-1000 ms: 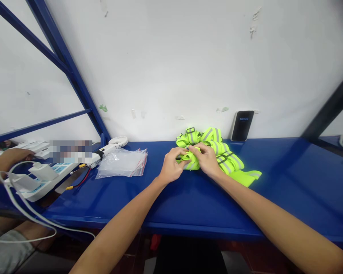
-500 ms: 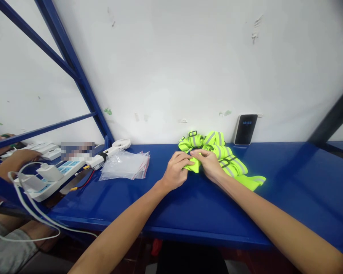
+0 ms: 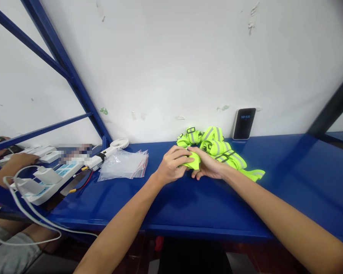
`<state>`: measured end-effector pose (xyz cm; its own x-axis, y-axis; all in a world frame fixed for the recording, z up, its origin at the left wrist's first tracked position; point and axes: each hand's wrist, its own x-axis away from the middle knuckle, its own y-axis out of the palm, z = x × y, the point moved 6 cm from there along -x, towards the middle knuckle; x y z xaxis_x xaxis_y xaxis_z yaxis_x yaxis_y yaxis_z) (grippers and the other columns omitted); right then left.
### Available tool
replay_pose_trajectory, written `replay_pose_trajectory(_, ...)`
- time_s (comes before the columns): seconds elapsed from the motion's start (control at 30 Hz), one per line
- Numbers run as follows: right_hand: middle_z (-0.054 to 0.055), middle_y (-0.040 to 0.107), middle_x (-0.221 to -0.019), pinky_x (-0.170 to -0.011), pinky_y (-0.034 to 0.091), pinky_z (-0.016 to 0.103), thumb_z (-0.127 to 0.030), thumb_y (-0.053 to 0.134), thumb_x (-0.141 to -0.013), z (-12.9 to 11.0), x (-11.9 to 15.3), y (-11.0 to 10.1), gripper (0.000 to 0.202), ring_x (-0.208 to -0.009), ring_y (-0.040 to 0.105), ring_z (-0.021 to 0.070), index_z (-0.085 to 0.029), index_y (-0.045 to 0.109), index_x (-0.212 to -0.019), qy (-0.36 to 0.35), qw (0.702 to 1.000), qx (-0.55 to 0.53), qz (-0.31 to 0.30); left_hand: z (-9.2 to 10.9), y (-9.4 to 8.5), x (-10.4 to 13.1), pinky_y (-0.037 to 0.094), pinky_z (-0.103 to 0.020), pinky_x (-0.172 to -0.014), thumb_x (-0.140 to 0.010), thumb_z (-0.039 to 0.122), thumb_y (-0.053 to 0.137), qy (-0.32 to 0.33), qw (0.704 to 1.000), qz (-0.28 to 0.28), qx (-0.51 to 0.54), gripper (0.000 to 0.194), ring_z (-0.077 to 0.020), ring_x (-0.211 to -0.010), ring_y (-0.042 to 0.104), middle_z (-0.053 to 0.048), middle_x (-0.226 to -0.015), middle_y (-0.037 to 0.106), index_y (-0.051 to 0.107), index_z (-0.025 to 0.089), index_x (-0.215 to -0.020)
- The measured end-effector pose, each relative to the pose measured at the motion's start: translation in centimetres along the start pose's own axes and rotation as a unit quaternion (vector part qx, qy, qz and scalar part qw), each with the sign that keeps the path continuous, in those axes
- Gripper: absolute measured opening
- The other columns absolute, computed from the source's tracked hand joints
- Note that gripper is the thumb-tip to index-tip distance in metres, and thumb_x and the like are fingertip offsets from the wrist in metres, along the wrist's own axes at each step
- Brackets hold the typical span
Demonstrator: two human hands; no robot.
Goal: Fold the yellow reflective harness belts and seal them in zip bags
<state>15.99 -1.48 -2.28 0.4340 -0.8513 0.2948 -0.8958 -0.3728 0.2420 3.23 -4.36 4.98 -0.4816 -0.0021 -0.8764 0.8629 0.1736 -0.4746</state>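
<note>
Neon-yellow folded strap (image 3: 192, 161) sits pinched between left hand (image 3: 171, 166) and right hand (image 3: 208, 165), both gripping.

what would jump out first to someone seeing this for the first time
The neon yellow reflective straps heaped at the back of the blue bench, with the left hand and right hand closed together on one folded strap in front of the heap. Next, the phone leaning on the white wall, and the clear zip bags to the left.
</note>
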Motion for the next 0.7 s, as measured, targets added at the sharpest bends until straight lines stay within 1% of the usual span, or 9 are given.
replay_pose_trajectory(0.07, 0.011, 0.070, -0.069, -0.035, 0.047, 0.023, -0.076, 0.043, -0.081, 0.6, 0.0, 0.2, 0.066, -0.046, 0.064, 0.0177, -0.014, 0.065, -0.088, 0.037, 0.999, 0.015, -0.021, 0.0, 0.2, 0.0, 0.055, -0.036, -0.080, -0.079, 0.005, 0.059, 0.001, 1.000, -0.010, -0.010, 0.024, -0.0181, -0.093, 0.060, -0.005, -0.098, 0.071, 0.067, 0.021, -0.094)
replay_pose_trajectory(0.1, 0.013, 0.070, -0.070, -0.035, 0.048, 0.023, -0.076, 0.043, -0.081, 0.9, -0.1, 0.3, 0.067, -0.048, 0.065, 0.0183, -0.013, 0.065, -0.086, 0.042, 0.999, 0.006, -0.031, 0.0, 0.3, 0.2, 0.054, -0.036, -0.080, -0.079, 0.006, 0.060, -0.005, 1.000, -0.018, -0.016, 0.022, -0.0182, -0.093, 0.060, -0.005, -0.097, 0.071, 0.067, 0.022, -0.093)
replay_pose_trajectory(0.17, 0.012, 0.071, -0.072, -0.044, 0.054, 0.026, -0.069, 0.048, -0.083, 0.9, -0.5, 0.7, 0.057, -0.054, 0.067, 0.0193, -0.014, 0.065, -0.086, 0.005, 0.998, -0.048, -0.034, -0.4, 0.8, 0.6, 0.053, -0.038, -0.083, -0.081, 0.010, 0.060, -0.029, 0.999, -0.034, -0.030, 0.018, -0.0191, -0.094, 0.060, -0.005, -0.097, 0.072, 0.068, 0.022, -0.092)
replay_pose_trajectory(0.23, 0.004, 0.070, -0.071, -0.054, 0.058, 0.029, -0.053, 0.056, -0.085, 0.4, -1.1, 0.5, 0.036, -0.059, 0.067, 0.0171, -0.018, 0.063, -0.090, -0.074, 0.990, -0.122, 0.006, -0.9, 1.3, 1.1, 0.052, -0.040, -0.087, -0.083, 0.013, 0.059, -0.068, 0.996, -0.040, -0.040, 0.016, -0.0205, -0.098, 0.061, -0.005, -0.099, 0.072, 0.068, 0.022, -0.093)
replay_pose_trajectory(0.3, 0.000, 0.067, -0.071, -0.057, 0.058, 0.027, -0.040, 0.061, -0.084, 0.0, -1.5, -0.1, 0.021, -0.060, 0.065, 0.0140, -0.021, 0.062, -0.093, -0.136, 0.976, -0.157, 0.059, -1.4, 1.7, 1.4, 0.048, -0.043, -0.093, -0.086, 0.016, 0.059, -0.116, 0.992, -0.031, -0.040, 0.015, -0.0220, -0.105, 0.060, -0.006, -0.105, 0.072, 0.069, 0.022, -0.094)
replay_pose_trajectory(0.4, 0.000, 0.067, -0.078, -0.057, 0.057, 0.024, -0.033, 0.065, -0.080, -0.7, -1.5, -0.9, 0.018, -0.061, 0.061, 0.0118, -0.022, 0.061, -0.094, -0.206, 0.959, -0.158, 0.118, -2.0, 2.0, 1.5, 0.044, -0.045, -0.100, -0.087, 0.025, 0.062, -0.192, 0.981, 0.007, -0.014, 0.009, -0.0234, -0.113, 0.058, -0.007, -0.110, 0.072, 0.071, 0.021, -0.088)
replay_pose_trajectory(0.5, 0.001, 0.067, -0.085, -0.057, 0.057, 0.024, -0.032, 0.070, -0.076, -1.2, -1.1, -1.3, 0.022, -0.066, 0.062, 0.0124, -0.022, 0.061, -0.093, -0.243, 0.944, -0.158, 0.158, -2.5, 1.9, 1.5, 0.044, -0.045, -0.103, -0.087, 0.031, 0.063, -0.246, 0.968, 0.045, 0.023, 0.016, -0.0237, -0.118, 0.056, -0.008, -0.118, 0.068, 0.073, 0.020, -0.081)
replay_pose_trajectory(0.6, 0.002, 0.067, -0.088, -0.053, 0.056, 0.023, -0.034, 0.071, -0.073, -1.5, -0.6, -1.1, 0.023, -0.070, 0.064, 0.0142, -0.021, 0.063, -0.091, -0.267, 0.937, -0.130, 0.182, -3.3, 2.1, 1.9, 0.040, -0.045, -0.108, -0.090, 0.035, 0.060, -0.297, 0.953, 0.042, 0.051, 0.021, -0.0245, -0.127, 0.050, -0.008, -0.139, 0.054, 0.075, 0.023, -0.097)
replay_pose_trajectory(0.7, 0.002, 0.067, -0.085, -0.046, 0.052, 0.023, -0.038, 0.071, -0.073, -1.7, -0.4, -0.9, 0.027, -0.064, 0.064, 0.0147, -0.021, 0.063, -0.093, -0.284, 0.935, -0.075, 0.198, -3.8, 2.4, 2.4, 0.037, -0.043, -0.111, -0.093, 0.037, 0.054, -0.328, 0.941, 0.023, 0.085, 0.030, -0.0241, -0.133, 0.045, -0.007, -0.150, 0.041, 0.069, 0.026, -0.117)
